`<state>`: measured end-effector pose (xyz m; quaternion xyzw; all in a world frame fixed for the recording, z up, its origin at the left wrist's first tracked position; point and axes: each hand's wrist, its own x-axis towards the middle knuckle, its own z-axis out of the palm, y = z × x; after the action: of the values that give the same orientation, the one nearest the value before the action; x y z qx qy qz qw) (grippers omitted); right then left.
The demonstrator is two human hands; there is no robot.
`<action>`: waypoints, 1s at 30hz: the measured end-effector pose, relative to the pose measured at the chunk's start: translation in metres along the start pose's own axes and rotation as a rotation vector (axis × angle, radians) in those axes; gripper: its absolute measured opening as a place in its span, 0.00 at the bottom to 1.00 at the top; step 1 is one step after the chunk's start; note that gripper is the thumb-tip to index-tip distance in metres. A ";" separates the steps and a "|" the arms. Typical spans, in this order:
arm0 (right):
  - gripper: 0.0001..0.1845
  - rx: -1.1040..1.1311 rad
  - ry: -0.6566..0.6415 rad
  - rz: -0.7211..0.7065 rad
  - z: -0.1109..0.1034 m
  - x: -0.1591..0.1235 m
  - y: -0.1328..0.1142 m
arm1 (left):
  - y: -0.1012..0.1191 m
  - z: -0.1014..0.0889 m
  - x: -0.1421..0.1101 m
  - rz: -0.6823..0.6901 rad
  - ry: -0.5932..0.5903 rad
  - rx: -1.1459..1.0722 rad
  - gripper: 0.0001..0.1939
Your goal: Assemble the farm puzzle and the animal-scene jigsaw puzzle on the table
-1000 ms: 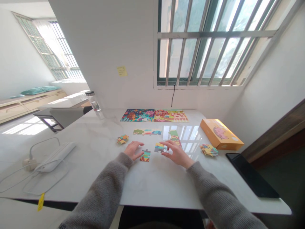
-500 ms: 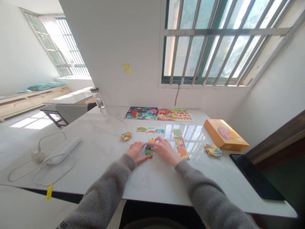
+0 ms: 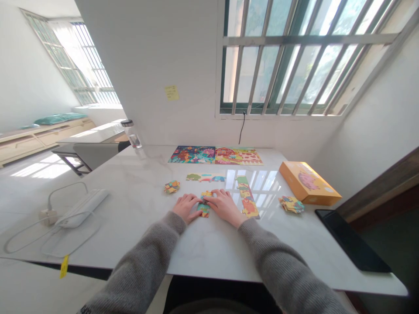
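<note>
My left hand [image 3: 186,207] and my right hand [image 3: 224,207] lie close together on the white marble table [image 3: 137,174]. Their fingertips meet over a small group of colourful jigsaw pieces [image 3: 204,210]. My right fingers rest on the upper piece, and my left fingertips touch its left side. Part of the group is hidden under my fingers. A long assembled jigsaw strip [image 3: 248,201] lies to the right of my right hand. Another strip [image 3: 206,177] lies farther away, and a small heap of loose pieces [image 3: 172,187] sits beyond my left hand.
Two picture cards [image 3: 214,155] lie at the table's far edge. To the right are an orange puzzle box [image 3: 307,183], a heap of pieces [image 3: 291,204] and a black tablet [image 3: 352,240]. A white charger [image 3: 81,208] with cable and a glass bottle [image 3: 132,135] are on the left.
My right hand has moved left with its piece, bringing it against the piece by my left hand. My hands now sit close together. The long strip on the right is no longer partly covered.
</note>
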<state>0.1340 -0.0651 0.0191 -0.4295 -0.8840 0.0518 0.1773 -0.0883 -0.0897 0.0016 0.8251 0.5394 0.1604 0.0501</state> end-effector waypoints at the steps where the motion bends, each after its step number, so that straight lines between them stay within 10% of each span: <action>1: 0.17 0.002 -0.004 0.002 0.001 0.000 0.000 | 0.000 0.000 0.000 0.000 0.000 0.000 0.19; 21: 0.16 0.042 0.010 0.051 0.012 0.012 0.002 | -0.013 0.015 0.001 0.063 0.077 0.015 0.21; 30: 0.24 0.094 0.000 -0.170 0.014 -0.014 -0.006 | -0.011 0.015 0.000 0.033 0.078 0.038 0.19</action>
<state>0.1327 -0.0791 0.0035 -0.3442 -0.9139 0.0778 0.2009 -0.0936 -0.0838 -0.0155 0.8277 0.5304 0.1832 0.0106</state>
